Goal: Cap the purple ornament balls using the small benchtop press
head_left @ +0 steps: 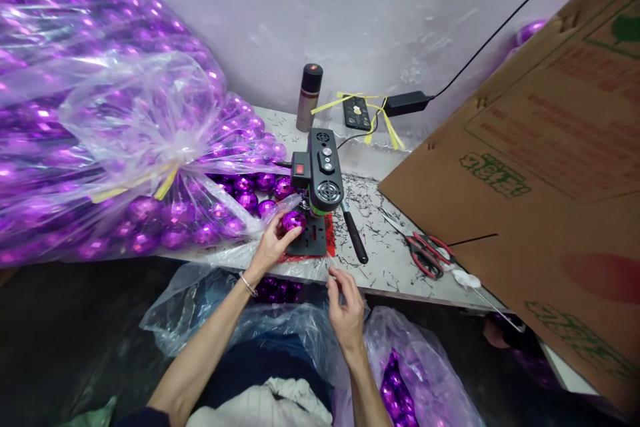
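Note:
My left hand [273, 247] is closed around a shiny purple faceted ball [294, 221]. It holds the ball against the front of a small black bench machine [326, 167] with round vents, a red switch and a side lever [355, 235]. Below the ball lies the machine's dark slotted base plate [307, 243], on a red sheet [329, 233]. My right hand [346, 307] hovers at the table's front edge, right of the plate. Its thumb and forefinger are pinched together; whatever is between them is too small to name.
A huge clear bag [187, 147] of purple balls fills the left side. Red-handled scissors [427, 253] lie to the right, before a large cardboard box [540, 180]. At the back are a bottle [309, 99], a phone-like slab [357, 112] and a power adapter [407, 104]. Dark scraps litter the table [380, 273].

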{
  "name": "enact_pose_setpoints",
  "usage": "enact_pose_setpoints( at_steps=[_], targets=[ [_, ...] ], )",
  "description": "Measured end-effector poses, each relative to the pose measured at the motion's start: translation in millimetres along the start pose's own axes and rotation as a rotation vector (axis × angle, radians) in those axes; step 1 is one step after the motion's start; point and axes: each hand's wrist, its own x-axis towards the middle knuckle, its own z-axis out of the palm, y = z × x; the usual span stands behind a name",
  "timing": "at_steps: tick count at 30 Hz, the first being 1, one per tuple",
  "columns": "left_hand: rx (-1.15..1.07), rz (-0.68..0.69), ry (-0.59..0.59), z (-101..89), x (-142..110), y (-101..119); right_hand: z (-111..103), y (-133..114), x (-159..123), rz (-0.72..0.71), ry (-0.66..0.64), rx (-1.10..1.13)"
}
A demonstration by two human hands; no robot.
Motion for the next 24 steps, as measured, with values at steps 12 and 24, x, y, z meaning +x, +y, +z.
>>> enact_pose_setpoints(
  at_steps=[12, 24],
  targets=[
    [0.641, 0.376, -0.046, 8.0, 7, -26, -1, 0, -21, -0.014, -0.072, -0.037],
    [0.568, 0.44, 0.003, 22.9, 16, -37, -19, -38, 99, -0.444, 0.279, -0.075]
  ],
)
